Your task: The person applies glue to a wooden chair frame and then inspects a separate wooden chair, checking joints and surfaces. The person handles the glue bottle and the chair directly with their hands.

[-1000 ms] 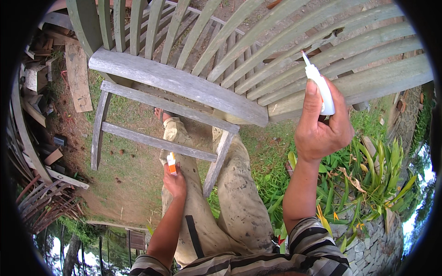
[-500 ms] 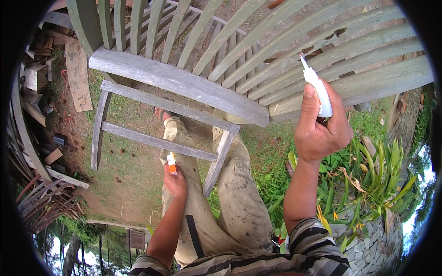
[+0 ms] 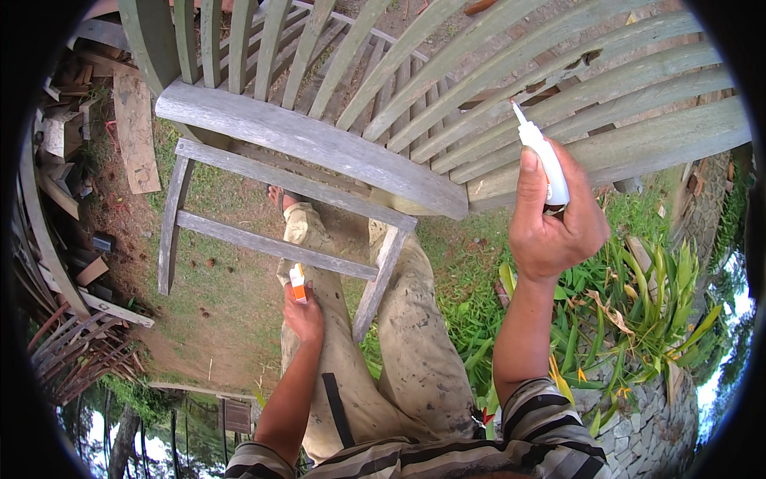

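In my right hand (image 3: 560,231) is a white squeeze bottle (image 3: 552,177) with a long thin nozzle, thumb on one side and fingers on the other. Its nozzle tip is at a weathered wooden slat (image 3: 459,132) of a bench back, just beside a broken, dark hole in the wood. Whether the tip touches the slat I cannot tell. Low over my thigh, my left hand (image 3: 303,318) is closed around a small white-and-orange pack (image 3: 298,284); its lower part is hidden by the fingers.
A grey rail (image 3: 311,148) joins the slats, and an armrest frame (image 3: 279,243) stands near my knees. Scrap boards (image 3: 136,132) and stacked sticks (image 3: 88,347) lie at left. Leafy plants (image 3: 662,295) and a stone wall (image 3: 638,423) are at right.
My right hand has shifted the bottle slightly, so the nozzle tip sits a little farther left along the slat. My left hand stays where it was.
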The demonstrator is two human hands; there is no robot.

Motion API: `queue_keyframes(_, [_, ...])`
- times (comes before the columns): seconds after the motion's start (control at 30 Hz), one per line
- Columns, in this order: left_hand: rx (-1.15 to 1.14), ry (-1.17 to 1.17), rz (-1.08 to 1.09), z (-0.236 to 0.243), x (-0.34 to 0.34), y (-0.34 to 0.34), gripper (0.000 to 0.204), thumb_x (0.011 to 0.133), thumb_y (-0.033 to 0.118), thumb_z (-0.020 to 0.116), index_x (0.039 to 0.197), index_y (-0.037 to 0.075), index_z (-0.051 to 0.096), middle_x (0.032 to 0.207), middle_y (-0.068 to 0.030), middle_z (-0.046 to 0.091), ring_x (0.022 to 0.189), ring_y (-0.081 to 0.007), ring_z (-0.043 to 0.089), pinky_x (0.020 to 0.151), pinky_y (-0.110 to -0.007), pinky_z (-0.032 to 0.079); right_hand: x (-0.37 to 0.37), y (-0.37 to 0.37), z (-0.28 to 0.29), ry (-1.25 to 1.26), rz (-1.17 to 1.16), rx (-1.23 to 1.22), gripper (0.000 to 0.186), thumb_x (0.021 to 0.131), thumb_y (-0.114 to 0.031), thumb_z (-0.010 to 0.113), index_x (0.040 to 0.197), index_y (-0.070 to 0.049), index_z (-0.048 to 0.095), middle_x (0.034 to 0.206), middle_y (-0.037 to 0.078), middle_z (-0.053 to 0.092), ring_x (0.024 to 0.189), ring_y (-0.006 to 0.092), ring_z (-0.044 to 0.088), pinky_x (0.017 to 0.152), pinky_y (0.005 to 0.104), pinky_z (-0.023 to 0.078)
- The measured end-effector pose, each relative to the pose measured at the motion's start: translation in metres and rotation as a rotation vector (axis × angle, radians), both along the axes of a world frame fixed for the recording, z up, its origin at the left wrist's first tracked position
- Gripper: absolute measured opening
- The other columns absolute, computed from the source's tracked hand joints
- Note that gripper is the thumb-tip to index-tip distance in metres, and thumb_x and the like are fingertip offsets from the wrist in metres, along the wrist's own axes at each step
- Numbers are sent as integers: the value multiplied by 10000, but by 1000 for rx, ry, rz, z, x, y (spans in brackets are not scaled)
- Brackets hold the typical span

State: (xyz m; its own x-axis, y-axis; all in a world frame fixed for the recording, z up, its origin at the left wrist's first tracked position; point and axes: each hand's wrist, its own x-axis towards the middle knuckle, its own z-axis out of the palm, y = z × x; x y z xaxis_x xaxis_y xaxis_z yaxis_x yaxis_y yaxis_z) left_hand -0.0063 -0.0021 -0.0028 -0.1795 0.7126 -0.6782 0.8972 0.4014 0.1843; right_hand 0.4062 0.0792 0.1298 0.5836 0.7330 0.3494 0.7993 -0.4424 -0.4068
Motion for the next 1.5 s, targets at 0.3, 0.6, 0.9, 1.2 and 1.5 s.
queue_keyframes(0.3, [10, -27, 12, 1, -1, -1, 278, 964, 321, 703, 969, 75, 572, 801, -213, 654, 786, -473, 617, 689, -525, 462, 1, -1, 0, -6, 14, -12, 230, 838, -122, 840, 1043, -39, 776, 798, 104, 752, 630, 218, 702, 581, 320, 521])
queue_keyframes(0.6, [33, -27, -8, -3, -4, -3, 272, 961, 312, 705, 960, 75, 572, 798, -214, 650, 782, -471, 617, 683, -520, 462, -4, 4, 1, 18, -75, 14, 207, 872, -136, 825, 1041, -27, 774, 799, 93, 752, 629, 183, 688, 575, 295, 517])
queue_keyframes(0.9, [29, -34, -4, -2, -3, -4, 275, 964, 314, 706, 951, 77, 567, 778, -204, 639, 757, -461, 607, 677, -513, 460, -2, 4, 1, -7, -50, 25, 209, 880, -141, 823, 1041, -22, 767, 787, 83, 746, 617, 165, 678, 565, 293, 509])
queue_keyframes(1.2, [-5, -22, 16, 1, 1, 0, 271, 963, 306, 705, 969, 72, 568, 799, -208, 649, 780, -460, 616, 697, -518, 462, -5, 4, -2, 15, -88, 55, 204, 885, -134, 822, 1032, -2, 769, 789, 92, 752, 630, 149, 683, 580, 276, 516])
queue_keyframes(1.5, [2, -7, 1, -2, -4, -3, 248, 965, 294, 700, 968, 79, 579, 819, -212, 657, 796, -460, 621, 701, -519, 465, -6, 5, 0, 61, -119, 57, 209, 888, -123, 818, 1046, 5, 769, 813, 102, 762, 655, 140, 689, 598, 264, 521])
